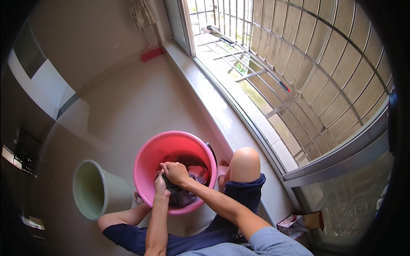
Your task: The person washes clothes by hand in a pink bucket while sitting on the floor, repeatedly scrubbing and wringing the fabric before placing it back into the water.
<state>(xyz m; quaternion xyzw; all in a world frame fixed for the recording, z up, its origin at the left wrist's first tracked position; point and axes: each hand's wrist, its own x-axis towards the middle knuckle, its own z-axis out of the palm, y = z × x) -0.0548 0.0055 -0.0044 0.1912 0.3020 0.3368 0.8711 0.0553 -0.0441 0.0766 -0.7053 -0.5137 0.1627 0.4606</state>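
Note:
A pink plastic bucket (pixel 140 166) stands on the floor between my knees, with wet clothes (pixel 198 174) and dark water inside. Over its opening, my left hand (pixel 162 184) and my right hand (pixel 175 172) meet, both closed on a dark wet cloth (pixel 169 183). The cloth hangs down among the other clothes in the bucket. Part of it is hidden by my fingers. A black handle shows at the bucket's right rim.
A pale green bucket (pixel 118 192) stands left of the pink one. A red broom (pixel 152 54) leans at the far wall. Along the right runs a tiled ledge (pixel 208 92) below an open sliding window with a metal grille. An open carton (pixel 292 224) lies at lower right.

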